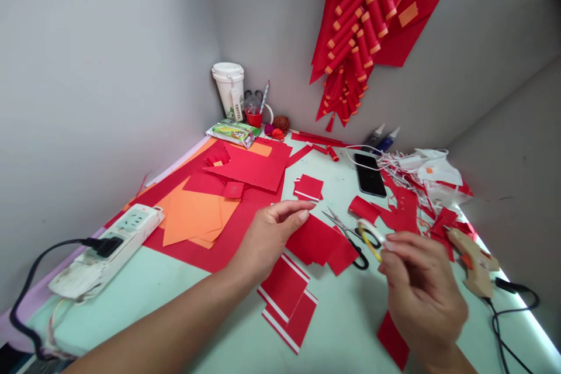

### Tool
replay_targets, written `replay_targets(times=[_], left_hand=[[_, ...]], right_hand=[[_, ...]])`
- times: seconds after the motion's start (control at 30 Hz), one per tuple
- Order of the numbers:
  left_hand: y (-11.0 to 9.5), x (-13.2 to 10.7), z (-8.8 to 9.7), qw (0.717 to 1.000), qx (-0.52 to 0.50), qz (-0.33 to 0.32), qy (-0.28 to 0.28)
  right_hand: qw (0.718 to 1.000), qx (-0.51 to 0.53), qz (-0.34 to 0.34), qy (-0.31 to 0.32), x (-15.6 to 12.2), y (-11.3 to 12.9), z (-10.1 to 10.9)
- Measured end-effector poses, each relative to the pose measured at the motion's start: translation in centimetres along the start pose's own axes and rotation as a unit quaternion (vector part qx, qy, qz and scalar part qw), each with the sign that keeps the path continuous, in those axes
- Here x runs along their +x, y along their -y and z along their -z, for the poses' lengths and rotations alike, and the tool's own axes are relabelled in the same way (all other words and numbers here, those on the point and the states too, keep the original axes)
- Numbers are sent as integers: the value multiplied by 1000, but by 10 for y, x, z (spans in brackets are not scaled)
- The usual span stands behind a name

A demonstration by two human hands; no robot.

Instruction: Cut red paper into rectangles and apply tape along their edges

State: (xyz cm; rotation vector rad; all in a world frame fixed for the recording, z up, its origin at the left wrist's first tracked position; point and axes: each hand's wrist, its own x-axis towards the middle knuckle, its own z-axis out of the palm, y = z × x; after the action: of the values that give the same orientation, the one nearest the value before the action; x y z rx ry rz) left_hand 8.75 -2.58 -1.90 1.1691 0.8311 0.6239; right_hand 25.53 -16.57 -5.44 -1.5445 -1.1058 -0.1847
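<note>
Nearest me, my right hand (423,292) pinches a small roll of tape (369,238) between thumb and fingertips, held above the table (350,315), just near of the scissors (350,236). Left of it, my left hand (267,236) hovers over red paper squares (313,239), fingers loosely curled, thumb and forefinger slightly apart, holding nothing. The glue gun (473,263) lies right.

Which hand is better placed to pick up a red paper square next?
Left hand: open, fingertips just above the red paper squares. Right hand is busy pinching a tape roll.
</note>
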Motion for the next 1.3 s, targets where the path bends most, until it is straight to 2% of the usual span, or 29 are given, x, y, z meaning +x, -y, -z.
replay_targets(times=[0.1,0.17,0.3,0.4,0.5,0.7,0.83,1.1,1.3], left_hand=[[0,-2,-2,1000,-25,2,0],[0,-3,-3,1000,-28,-4,-2],[1,-5,-6,1000,-13,-26,3],[0,-7,-6,999,-17,-21,17],[-1,-7,-5,999,-16,-25,23],[-4,-9,-4,994,49,-90,-33],[-3,-13,-10,994,72,-82,6],[0,-19,-17,996,63,-37,51],[-1,-20,-18,996,54,-27,65]], right_hand=[[994,-5,41,103,-2,2,-3],[985,11,21,169,-2,4,-5],[976,30,-26,212,-2,9,-8],[973,43,-41,221,-3,10,-8],[977,42,-47,204,-3,9,-8],[977,53,-37,205,-6,5,-8],[977,53,-20,207,-6,5,-8],[971,51,-63,223,-5,5,-12],[970,56,-70,226,-6,4,-12]])
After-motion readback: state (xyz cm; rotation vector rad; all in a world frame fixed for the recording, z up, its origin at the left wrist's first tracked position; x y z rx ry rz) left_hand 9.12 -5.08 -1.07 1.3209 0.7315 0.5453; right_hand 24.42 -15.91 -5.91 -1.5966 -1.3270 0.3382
